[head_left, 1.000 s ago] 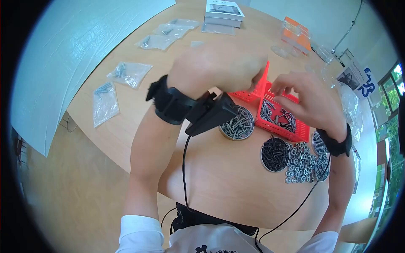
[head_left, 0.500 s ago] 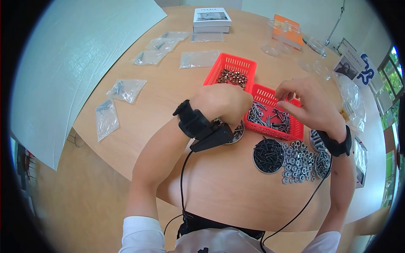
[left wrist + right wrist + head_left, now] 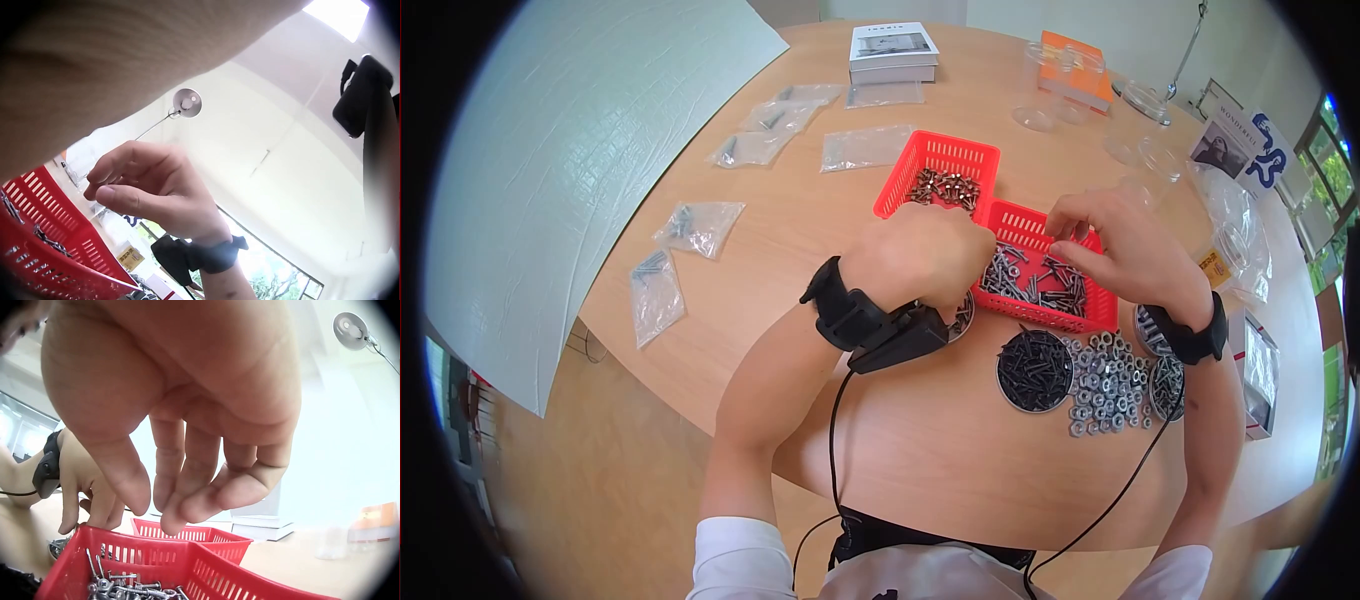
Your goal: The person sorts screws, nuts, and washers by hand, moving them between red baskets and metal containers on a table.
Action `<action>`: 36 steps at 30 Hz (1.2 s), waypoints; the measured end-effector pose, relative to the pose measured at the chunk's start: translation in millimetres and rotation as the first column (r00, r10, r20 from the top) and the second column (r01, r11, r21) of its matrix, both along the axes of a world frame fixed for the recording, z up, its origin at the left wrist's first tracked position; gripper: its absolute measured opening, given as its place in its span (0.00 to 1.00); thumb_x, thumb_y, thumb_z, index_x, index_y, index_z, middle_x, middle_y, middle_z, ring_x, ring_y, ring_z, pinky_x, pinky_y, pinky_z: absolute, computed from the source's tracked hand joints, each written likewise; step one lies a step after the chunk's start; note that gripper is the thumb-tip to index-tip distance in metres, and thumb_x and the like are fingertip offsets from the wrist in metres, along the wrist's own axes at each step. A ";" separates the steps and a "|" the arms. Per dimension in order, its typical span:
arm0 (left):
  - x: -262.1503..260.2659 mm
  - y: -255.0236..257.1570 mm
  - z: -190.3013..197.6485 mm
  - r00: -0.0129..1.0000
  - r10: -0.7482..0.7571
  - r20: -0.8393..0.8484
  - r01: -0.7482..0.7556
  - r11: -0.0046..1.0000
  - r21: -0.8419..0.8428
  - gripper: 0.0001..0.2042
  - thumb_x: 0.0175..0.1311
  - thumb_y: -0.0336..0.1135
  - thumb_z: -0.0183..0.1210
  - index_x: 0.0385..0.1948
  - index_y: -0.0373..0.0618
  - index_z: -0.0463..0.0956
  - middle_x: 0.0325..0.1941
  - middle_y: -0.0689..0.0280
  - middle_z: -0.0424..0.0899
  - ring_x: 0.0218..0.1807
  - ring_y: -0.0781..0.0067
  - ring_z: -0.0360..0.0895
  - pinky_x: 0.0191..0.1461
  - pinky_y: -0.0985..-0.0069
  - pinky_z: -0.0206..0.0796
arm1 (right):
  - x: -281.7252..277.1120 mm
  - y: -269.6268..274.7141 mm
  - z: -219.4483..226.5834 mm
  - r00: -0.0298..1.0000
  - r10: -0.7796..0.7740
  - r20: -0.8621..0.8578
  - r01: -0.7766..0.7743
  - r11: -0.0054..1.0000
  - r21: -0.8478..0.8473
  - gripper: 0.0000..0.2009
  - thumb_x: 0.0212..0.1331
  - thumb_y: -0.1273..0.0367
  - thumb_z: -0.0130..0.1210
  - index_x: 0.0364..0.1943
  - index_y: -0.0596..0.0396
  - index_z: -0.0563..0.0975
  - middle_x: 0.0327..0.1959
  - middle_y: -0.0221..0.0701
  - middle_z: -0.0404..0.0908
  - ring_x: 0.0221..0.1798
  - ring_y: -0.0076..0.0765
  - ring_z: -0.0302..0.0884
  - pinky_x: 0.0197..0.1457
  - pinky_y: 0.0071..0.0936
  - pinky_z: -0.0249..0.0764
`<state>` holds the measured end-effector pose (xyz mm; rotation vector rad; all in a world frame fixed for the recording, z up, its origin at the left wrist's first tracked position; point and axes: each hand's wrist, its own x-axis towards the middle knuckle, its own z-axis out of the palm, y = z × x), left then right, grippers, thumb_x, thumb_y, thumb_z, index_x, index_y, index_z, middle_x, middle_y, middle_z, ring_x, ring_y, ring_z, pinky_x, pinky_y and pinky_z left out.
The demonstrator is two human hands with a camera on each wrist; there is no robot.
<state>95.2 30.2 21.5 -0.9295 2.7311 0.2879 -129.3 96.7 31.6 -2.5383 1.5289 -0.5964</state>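
Over a round dish of screws (image 3: 962,318), beside the red baskets, is my left hand (image 3: 925,255), back up and fingers pointing down. In the right wrist view the left hand (image 3: 94,487) has its fingers loosely bent and apart above the dish (image 3: 57,547); no object shows between them. My right hand (image 3: 1135,245) hovers over the right red basket (image 3: 1050,315) of screws and nuts, its fingers loosely curled. Thumb and fingertips of the right hand (image 3: 187,412) stand apart and hold nothing. Behind the left hand, another red basket (image 3: 955,150) contains bronze-coloured screws.
A dish of black screws (image 3: 1035,370), loose nuts (image 3: 1105,385) and more dishes (image 3: 1167,385) are near the right forearm. Plastic bags (image 3: 695,228) lie at left; books (image 3: 893,55), an orange box (image 3: 1075,70) and clear containers (image 3: 1035,95) stand at the back.
My left hand has come back from the left red basket's area and down to the dish of screws. The right hand stays over its basket, and the head view has shifted.
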 end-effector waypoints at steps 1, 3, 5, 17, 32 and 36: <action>0.6 0.2 1.3 1.000 0.002 -0.008 -0.002 1.000 -0.003 0.13 0.43 0.35 0.74 0.30 0.46 0.81 0.32 0.63 0.85 0.43 0.58 0.83 0.43 0.61 0.73 | -1.8 -0.8 -2.3 1.000 0.000 -0.001 0.000 1.000 -0.005 0.06 0.57 0.72 0.64 0.35 0.61 0.79 0.30 0.39 0.84 0.35 0.41 0.82 0.43 0.33 0.77; 2.2 -0.2 4.7 0.999 0.008 -0.036 -0.008 1.000 0.004 0.16 0.43 0.33 0.74 0.36 0.42 0.83 0.37 0.56 0.86 0.45 0.55 0.85 0.44 0.60 0.77 | -3.8 -2.2 -4.8 1.000 -0.013 -0.005 0.013 1.000 0.024 0.06 0.57 0.72 0.64 0.35 0.60 0.80 0.31 0.39 0.84 0.36 0.42 0.82 0.44 0.34 0.77; 5.1 -1.1 8.7 0.998 0.022 -0.062 -0.022 1.000 0.003 0.15 0.45 0.32 0.73 0.36 0.40 0.84 0.38 0.55 0.87 0.45 0.54 0.85 0.45 0.60 0.77 | -5.8 -3.9 -5.6 0.999 -0.040 -0.011 0.041 0.995 0.092 0.06 0.57 0.72 0.64 0.36 0.60 0.80 0.31 0.39 0.84 0.37 0.43 0.82 0.45 0.35 0.76; -24.6 -11.4 11.3 0.907 -0.203 -0.370 0.174 0.978 -0.110 0.06 0.59 0.31 0.65 0.35 0.39 0.84 0.38 0.53 0.85 0.42 0.52 0.82 0.48 0.60 0.73 | -9.7 -14.7 -22.6 0.945 -0.074 -0.318 0.155 0.959 0.237 0.08 0.55 0.76 0.62 0.39 0.57 0.84 0.35 0.43 0.84 0.43 0.52 0.82 0.49 0.44 0.77; -72.9 -27.0 -28.4 0.878 -0.477 0.036 0.460 0.821 -0.339 0.04 0.53 0.31 0.64 0.26 0.42 0.83 0.28 0.57 0.86 0.31 0.57 0.85 0.33 0.63 0.77 | -18.0 -10.2 -40.2 0.863 -0.055 -0.502 0.161 0.972 0.171 0.05 0.56 0.73 0.57 0.33 0.55 0.84 0.33 0.43 0.85 0.40 0.52 0.84 0.43 0.44 0.80; -74.9 -26.7 -31.8 0.884 -0.467 0.026 0.448 0.829 -0.334 0.03 0.51 0.29 0.63 0.26 0.42 0.83 0.28 0.58 0.85 0.32 0.56 0.85 0.34 0.63 0.77 | -20.1 -15.8 -41.1 0.911 -0.022 -0.412 0.128 0.965 0.231 0.05 0.56 0.71 0.60 0.32 0.58 0.83 0.33 0.45 0.85 0.41 0.52 0.85 0.44 0.43 0.81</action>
